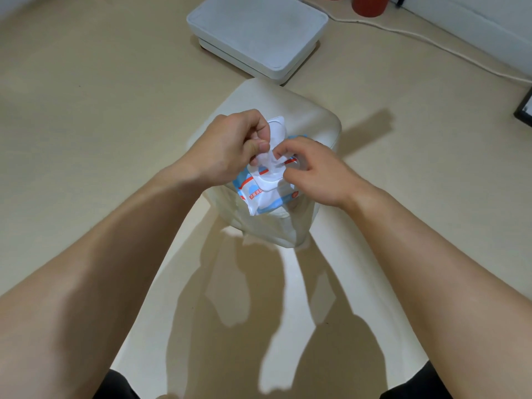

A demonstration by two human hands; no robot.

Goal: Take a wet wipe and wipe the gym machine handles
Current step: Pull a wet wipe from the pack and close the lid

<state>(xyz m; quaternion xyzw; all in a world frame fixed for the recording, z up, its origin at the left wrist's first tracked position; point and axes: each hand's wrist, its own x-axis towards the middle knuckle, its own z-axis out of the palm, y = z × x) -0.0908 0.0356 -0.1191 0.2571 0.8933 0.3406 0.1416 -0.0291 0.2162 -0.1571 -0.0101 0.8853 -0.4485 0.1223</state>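
A blue, white and red wet-wipe pack (264, 197) lies on top of a pale rounded stool (311, 116) in the middle of the view. Its white plastic flip lid (277, 129) stands open. My left hand (230, 145) pinches the lid and the pack's top edge between thumb and curled fingers. My right hand (313, 168) sits on the pack's right side, its thumb and forefinger pinching a white wipe (273, 161) at the opening. No gym machine handles are in view.
A white flat rectangular box (256, 33) lies on the beige floor beyond the stool. A white cable (431, 41) runs along the wall at upper right. Red cylinders (371, 5) stand at the top edge. A dark-framed object (525, 106) is at the right edge.
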